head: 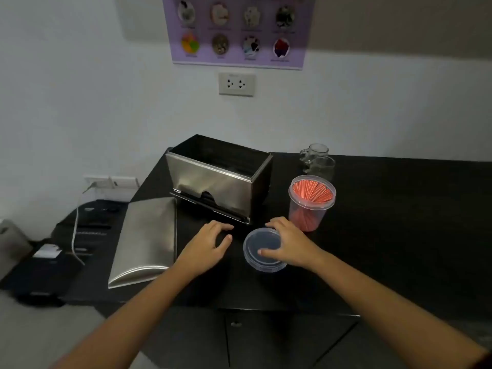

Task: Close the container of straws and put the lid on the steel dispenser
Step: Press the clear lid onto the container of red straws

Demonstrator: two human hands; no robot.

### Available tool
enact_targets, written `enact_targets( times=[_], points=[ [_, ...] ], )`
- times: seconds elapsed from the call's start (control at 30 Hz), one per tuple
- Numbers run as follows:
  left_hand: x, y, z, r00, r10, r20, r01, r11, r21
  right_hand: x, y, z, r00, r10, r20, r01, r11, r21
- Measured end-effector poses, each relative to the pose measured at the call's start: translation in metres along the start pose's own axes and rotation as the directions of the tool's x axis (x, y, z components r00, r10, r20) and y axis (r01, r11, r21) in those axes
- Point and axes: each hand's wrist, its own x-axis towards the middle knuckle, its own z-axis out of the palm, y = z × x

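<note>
A clear plastic container (310,206) full of red straws stands open on the black counter, right of the steel dispenser (218,179), whose top is open. The dispenser's steel lid (147,241) lies flat on the counter to its left. A round clear plastic lid (259,249) lies in front of the dispenser. My right hand (290,243) rests on this lid's right side, fingers curled over its rim and thumb on its top. My left hand (207,243) hovers left of the plastic lid with fingers spread, holding nothing.
Two glass mugs (318,161) stand behind the straw container near the wall. A black device (80,230) with a white cable sits on a lower surface at the left. The black counter (399,222) stretches to the right. A wall socket (236,83) is above.
</note>
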Motion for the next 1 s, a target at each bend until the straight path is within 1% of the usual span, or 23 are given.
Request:
enact_targets(
  times=[0.13,0.37,0.43,0.53,0.67,0.77,0.9,1.0],
  points=[
    [-0.007,0.0,0.01,0.997,-0.076,0.017,0.076,0.997,0.013,0.013,0.011,0.009,0.996,0.023,0.088,-0.014,0.994,-0.104],
    [-0.015,-0.003,0.02,0.99,-0.143,-0.011,0.143,0.989,0.032,0.028,0.028,0.026,0.977,0.064,0.204,-0.026,0.983,-0.182],
    [-0.017,-0.001,0.021,0.988,-0.15,-0.028,0.151,0.988,0.036,0.029,0.032,0.027,0.976,0.067,0.208,-0.032,0.985,-0.171],
    [-0.019,0.005,0.021,0.986,-0.154,-0.069,0.156,0.988,0.023,0.025,0.035,0.024,0.982,0.035,0.188,-0.008,0.989,-0.145],
    [-0.021,0.008,0.021,0.976,-0.18,-0.12,0.177,0.984,-0.034,0.015,0.039,0.012,0.985,-0.034,0.168,0.051,0.994,-0.101],
    [-0.022,0.013,0.024,0.968,-0.199,-0.155,0.189,0.979,-0.077,0.002,0.047,-0.005,0.984,-0.055,0.17,0.067,0.996,-0.065],
    [-0.018,0.027,0.034,0.967,-0.203,-0.152,0.187,0.976,-0.111,-0.02,0.066,-0.027,0.985,-0.071,0.156,0.081,0.995,-0.056],
    [-0.008,0.044,0.044,0.971,-0.193,-0.142,0.174,0.976,-0.133,-0.036,0.083,-0.04,0.988,-0.055,0.146,0.062,0.997,-0.04]
  ],
)
